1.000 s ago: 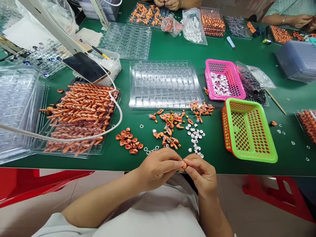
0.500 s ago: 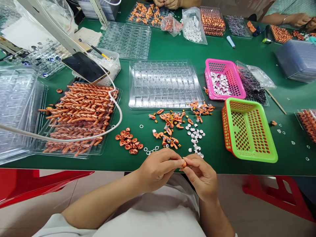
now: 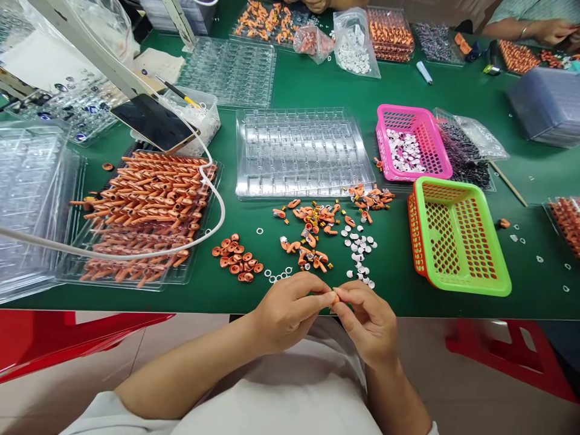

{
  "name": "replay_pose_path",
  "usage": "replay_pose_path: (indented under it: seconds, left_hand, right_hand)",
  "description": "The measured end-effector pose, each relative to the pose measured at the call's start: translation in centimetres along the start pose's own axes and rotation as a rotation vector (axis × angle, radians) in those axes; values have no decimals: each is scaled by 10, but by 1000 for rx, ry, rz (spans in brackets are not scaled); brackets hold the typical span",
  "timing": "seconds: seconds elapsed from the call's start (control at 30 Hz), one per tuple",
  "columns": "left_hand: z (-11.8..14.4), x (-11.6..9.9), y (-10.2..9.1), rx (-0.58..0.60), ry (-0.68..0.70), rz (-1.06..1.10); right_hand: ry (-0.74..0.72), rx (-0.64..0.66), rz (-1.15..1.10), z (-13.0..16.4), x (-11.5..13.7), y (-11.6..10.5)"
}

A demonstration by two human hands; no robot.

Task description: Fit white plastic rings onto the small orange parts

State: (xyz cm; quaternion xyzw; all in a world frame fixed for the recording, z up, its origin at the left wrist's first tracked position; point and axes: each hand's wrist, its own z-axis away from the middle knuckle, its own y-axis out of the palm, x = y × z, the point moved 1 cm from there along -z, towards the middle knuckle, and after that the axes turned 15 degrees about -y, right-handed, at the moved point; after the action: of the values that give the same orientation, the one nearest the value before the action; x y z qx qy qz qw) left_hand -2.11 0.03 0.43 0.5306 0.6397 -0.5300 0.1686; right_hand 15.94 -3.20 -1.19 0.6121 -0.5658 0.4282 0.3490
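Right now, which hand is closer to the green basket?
Right. In the picture, the right hand is below-left of the lime-green basket; the left hand is farther left.

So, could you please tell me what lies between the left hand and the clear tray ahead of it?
The head view shows loose orange parts and several white rings between the left hand and the clear tray.

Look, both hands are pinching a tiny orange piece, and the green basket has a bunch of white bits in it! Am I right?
Not quite: the white bits are in the pink basket, not the green basket, as the head view shows. The left hand and right hand do pinch a tiny orange piece.
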Motion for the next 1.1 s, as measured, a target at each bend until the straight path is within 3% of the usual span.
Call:
replay_pose_path:
  seconds: [0.33,0.87,1.1]
  left_hand:
    - [3,4,2,-6,-2,8]
    - [-4,7,4,-31,-22,100]
    - [-3,6,6,-44,-50,107]
  right_hand:
    - [-9,83,65,-9,5,0]
    - [-73,81,222,-9,19,4]
    - [-5,67,207,-5,17,4]
